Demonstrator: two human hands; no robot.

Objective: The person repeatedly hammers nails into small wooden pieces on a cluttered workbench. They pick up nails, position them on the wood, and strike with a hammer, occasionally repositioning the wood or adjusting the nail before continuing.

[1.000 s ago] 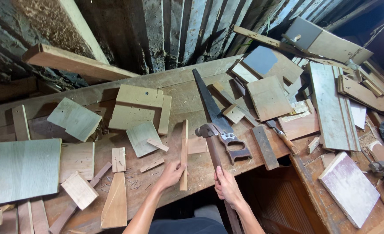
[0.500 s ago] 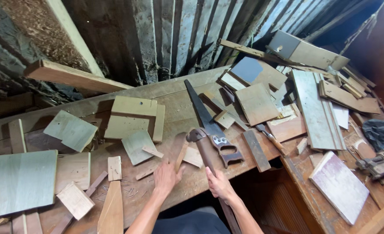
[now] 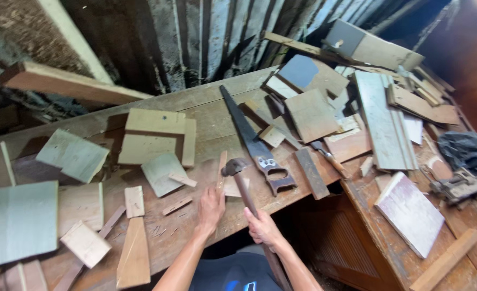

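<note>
Head view — hands [image 3: 210, 207] nearer bench edge, hammer [image 3: 247, 199] now gripped.

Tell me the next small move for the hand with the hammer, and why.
Probably a short tap down onto the thin wooden strip. The right hand grips the hammer by its handle, its head poised by the strip's upper part, while the left hand pins the strip's near end to the workbench. I cannot make out a nail there.

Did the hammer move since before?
Yes. The hammer, in the right hand, has swung its head left, away from the saw, toward the thin strip.
</note>
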